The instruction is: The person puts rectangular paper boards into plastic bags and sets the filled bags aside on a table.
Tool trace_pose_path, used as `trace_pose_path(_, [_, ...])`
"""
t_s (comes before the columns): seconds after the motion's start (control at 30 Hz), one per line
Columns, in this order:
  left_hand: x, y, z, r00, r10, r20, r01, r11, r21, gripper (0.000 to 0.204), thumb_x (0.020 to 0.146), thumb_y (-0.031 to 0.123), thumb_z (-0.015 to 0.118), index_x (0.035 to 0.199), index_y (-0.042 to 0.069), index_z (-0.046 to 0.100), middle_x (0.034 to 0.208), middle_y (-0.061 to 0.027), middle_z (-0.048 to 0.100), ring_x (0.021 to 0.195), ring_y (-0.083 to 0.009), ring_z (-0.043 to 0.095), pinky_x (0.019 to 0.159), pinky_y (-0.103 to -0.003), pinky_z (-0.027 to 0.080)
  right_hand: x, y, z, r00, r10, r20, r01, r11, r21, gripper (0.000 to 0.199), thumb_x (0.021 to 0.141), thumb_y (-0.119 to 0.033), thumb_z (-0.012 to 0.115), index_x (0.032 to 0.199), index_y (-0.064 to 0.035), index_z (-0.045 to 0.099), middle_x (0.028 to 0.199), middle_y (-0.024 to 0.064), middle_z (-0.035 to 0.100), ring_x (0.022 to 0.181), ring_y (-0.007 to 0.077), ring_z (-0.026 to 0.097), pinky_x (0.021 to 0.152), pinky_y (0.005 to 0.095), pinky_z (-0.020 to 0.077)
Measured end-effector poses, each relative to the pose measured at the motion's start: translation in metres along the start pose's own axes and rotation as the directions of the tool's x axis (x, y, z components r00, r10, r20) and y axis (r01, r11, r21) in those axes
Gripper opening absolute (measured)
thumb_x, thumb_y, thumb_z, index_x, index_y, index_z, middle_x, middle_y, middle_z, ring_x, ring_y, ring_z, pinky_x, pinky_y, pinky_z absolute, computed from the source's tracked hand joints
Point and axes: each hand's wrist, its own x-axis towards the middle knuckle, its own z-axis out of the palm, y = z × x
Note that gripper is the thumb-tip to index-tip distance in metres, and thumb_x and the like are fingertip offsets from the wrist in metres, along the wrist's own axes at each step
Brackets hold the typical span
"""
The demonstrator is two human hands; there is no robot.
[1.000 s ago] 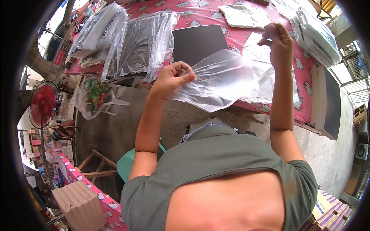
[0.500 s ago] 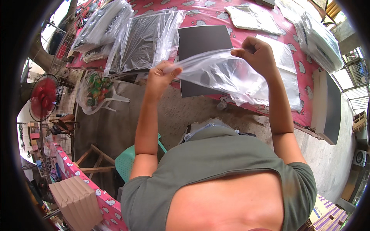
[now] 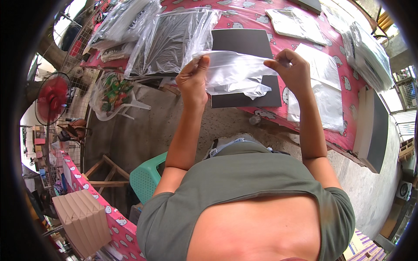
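Observation:
A clear plastic bag is stretched between my two hands above the table. My left hand grips its left end, thumb pressed on top. My right hand pinches the bag's right edge between thumb and fingers. Beneath the bag lies a flat black board, partly covered by it. Right of the board, a pile of clear plastic bags rests on the pink tablecloth. To the left is a black board in a plastic sleeve.
Stacks of plastic-wrapped boards stand at the far left and far right. A thick stack of dark boards sits at the table's right end. A green stool, a white chair and a red fan are on the left.
My left hand has moved right and slightly up, closer to my right hand. The bag is now gathered narrower and held higher, while its loose lower part has swung left off the bag pile.

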Motion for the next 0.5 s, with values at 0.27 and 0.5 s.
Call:
trace_pose_path(0.27, [-0.005,0.032,0.016,0.994,-0.084,-0.065,0.065,0.965,-0.254,0.010,0.080,0.010,0.059,0.086,0.002,0.060,0.067,-0.0025,0.058,0.053,-0.0107,0.054,0.047,-0.022,0.044,-0.005,-0.007,0.005,0.998,0.057,-0.025,-0.056,0.997,0.054,0.010,0.073,-0.010,0.066,0.076,-0.0022,0.061,0.064,0.0041,0.058,0.052,0.0098,0.051,0.050,0.0229,0.0407])
trace_pose_path(0.5, [-0.007,0.030,-0.002,0.962,-0.169,0.215,0.193,0.976,-0.099,0.009,0.080,0.014,0.061,0.084,0.006,0.060,0.061,0.0041,0.053,0.046,-0.0007,0.041,0.040,-0.017,0.031,0.016,-0.010,0.017,0.978,-0.085,-0.189,0.150,0.921,0.360,0.007,0.082,-0.007,0.054,0.084,-0.0026,0.060,0.082,0.0061,0.060,0.074,0.0110,0.054,0.066,0.0217,0.0429])
